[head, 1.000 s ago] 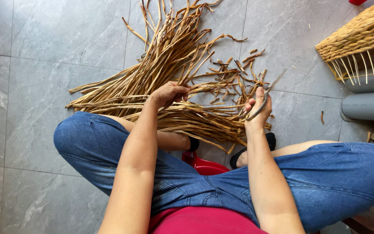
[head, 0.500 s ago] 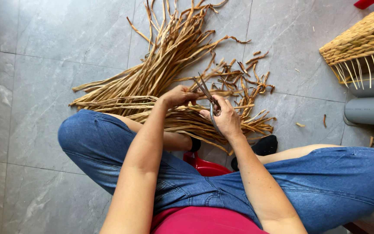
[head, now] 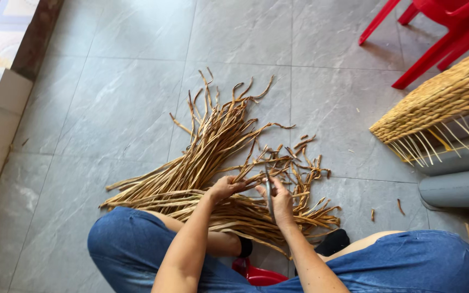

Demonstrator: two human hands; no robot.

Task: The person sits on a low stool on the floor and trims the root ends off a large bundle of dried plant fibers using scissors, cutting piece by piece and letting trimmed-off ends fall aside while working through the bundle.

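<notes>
The left hand [head: 225,188] is closed on a few dried strands [head: 213,163] drawn from the pile just beyond its knuckles. Right beside it, the right hand [head: 281,199] is clamped on a thin dark tool [head: 268,189] that stands upright. The pile fans across the grey floor [head: 109,108]. Well off to the right hand's side sit a woven basket [head: 441,103], a red chair [head: 435,32] and a grey pipe [head: 457,189].

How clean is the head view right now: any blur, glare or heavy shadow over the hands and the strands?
Head view: even, soft daylight; the left hand, right hand and dried strands look sharp; faint sheen but no hard glare on the grey floor tiles; only soft shadows under the red chair; overexposed patch at the top-left corner.
</notes>
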